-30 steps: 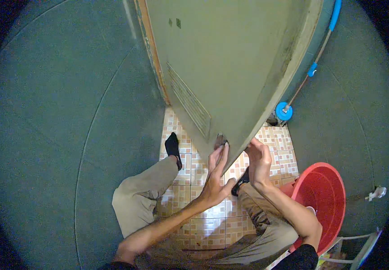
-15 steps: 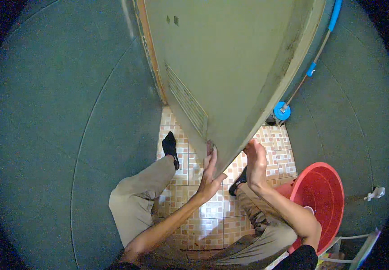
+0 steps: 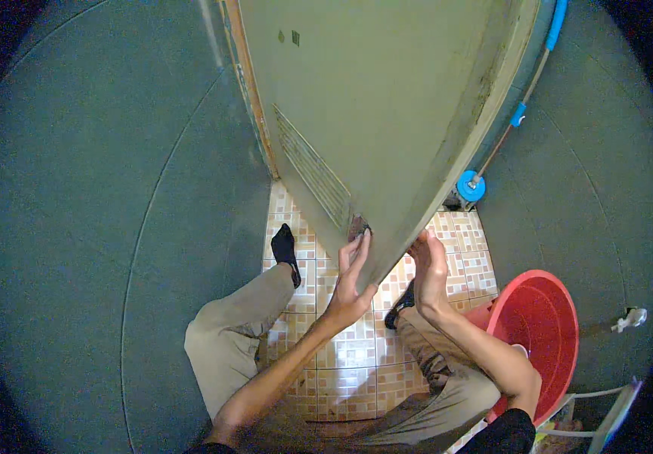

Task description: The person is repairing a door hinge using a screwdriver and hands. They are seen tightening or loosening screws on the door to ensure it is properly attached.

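Note:
A pale green door [image 3: 387, 113] stands in front of me, its edge angled toward me. My left hand [image 3: 350, 291] is against its lower face, with the fingers extended upward over a small, worn reddish-brown sheet [image 3: 357, 225] pressed flat to the surface. The sheet looks like sandpaper, but its kind is not certain. The left thumb lies near the door's bottom corner. My right hand [image 3: 432, 272] grips the door's edge on the right, thumb up, its fingertips partly hidden behind the edge.
Slatted vents [image 3: 311, 166] are set low in the door. A red tub [image 3: 534, 340] stands right, below a wall tap [image 3: 630, 319]. A blue-topped mop or brush [image 3: 471, 185] leans in the far right corner. Dark green walls [image 3: 62, 227] flank the tiled floor [image 3: 345, 352].
My left hand has slid a little up the door, taking the small reddish-brown sheet with it. My right hand stays at the door's edge.

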`<control>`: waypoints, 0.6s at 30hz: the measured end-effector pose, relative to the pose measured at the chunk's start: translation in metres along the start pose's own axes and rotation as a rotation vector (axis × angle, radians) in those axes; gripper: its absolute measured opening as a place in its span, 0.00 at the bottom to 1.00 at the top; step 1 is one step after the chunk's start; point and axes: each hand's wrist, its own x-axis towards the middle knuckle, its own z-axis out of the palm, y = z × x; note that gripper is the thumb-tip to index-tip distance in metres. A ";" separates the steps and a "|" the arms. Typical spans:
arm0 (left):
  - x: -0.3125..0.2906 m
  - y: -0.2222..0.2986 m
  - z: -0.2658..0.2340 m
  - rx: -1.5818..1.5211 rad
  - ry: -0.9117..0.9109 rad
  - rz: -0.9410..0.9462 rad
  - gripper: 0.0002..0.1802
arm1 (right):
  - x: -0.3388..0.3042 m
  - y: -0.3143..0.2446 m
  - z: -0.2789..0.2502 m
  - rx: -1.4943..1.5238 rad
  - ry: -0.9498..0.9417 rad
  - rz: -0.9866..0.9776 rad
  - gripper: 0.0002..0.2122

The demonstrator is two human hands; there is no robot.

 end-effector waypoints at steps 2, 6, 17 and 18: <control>-0.001 -0.003 0.000 0.011 0.005 0.002 0.50 | 0.000 -0.003 0.002 -0.006 -0.034 -0.002 0.26; -0.006 -0.015 0.003 0.057 0.033 0.014 0.50 | 0.001 0.000 0.000 -0.004 -0.030 0.016 0.27; -0.014 -0.043 0.002 0.010 0.051 -0.049 0.49 | -0.001 -0.001 0.007 -0.049 -0.039 -0.033 0.27; -0.014 -0.043 0.003 0.011 0.050 -0.055 0.50 | -0.001 -0.001 0.006 -0.051 -0.036 -0.033 0.27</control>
